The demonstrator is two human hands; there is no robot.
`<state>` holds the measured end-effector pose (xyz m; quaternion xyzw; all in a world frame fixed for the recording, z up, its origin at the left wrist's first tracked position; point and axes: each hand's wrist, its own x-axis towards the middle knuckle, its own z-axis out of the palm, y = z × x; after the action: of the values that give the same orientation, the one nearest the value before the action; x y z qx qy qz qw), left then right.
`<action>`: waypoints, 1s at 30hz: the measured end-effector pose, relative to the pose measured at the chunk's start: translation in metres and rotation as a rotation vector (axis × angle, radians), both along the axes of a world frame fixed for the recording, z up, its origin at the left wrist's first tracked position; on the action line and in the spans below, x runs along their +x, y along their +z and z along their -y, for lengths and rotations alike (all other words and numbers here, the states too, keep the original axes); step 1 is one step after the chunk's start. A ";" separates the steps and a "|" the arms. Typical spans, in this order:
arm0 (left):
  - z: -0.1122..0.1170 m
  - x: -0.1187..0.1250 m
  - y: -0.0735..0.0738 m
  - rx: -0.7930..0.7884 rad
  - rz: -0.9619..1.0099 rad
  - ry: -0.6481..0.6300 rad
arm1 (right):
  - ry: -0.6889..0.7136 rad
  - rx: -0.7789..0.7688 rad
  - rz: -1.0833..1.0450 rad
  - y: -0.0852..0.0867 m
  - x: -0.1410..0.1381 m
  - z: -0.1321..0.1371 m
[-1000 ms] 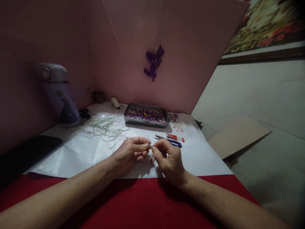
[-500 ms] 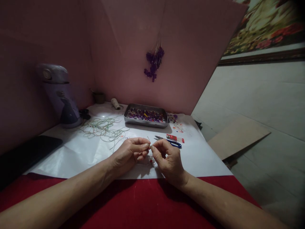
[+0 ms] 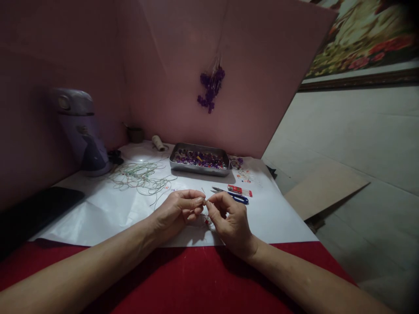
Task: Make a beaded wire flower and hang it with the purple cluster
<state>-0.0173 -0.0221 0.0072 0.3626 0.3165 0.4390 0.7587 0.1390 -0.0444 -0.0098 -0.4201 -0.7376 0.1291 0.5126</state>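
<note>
Fingertips nearly meet over the white sheet [image 3: 268, 222]. My left hand [image 3: 181, 211] is closed in a pinch, and my right hand [image 3: 231, 222] pinches from the other side. Between them is a thin beaded string [image 3: 207, 220], its clear and red beads dangling just below the fingers; the exact spot gripped is too small to make out. Just beyond my right hand lie blue-handled thread snips [image 3: 240, 199] and a red lighter [image 3: 240, 190]. A metal tray [image 3: 199, 170] of mostly purple beads stands farther back.
Tangled green cord [image 3: 140, 176] spreads at left, near a purple bottle [image 3: 87, 139] and a dark flat object [image 3: 42, 213]. A thread spool [image 3: 158, 143] lies by the back wall. Loose beads [image 3: 244, 176] sit right of the tray. Purple bead strands [image 3: 211, 87] hang above.
The view has shifted very slightly. Both hands keep their pinch, with only a tiny movement at the fingertips.
</note>
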 end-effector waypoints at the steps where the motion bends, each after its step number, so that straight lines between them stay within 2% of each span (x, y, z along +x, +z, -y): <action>1: 0.000 0.000 0.000 0.000 -0.001 -0.001 | -0.002 0.002 -0.001 0.000 0.000 0.000; 30: -0.001 0.000 -0.001 -0.003 0.013 -0.010 | -0.034 0.048 0.043 -0.002 0.000 0.000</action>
<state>-0.0173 -0.0206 0.0058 0.3603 0.3103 0.4370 0.7635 0.1389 -0.0445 -0.0117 -0.4229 -0.7440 0.0935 0.5089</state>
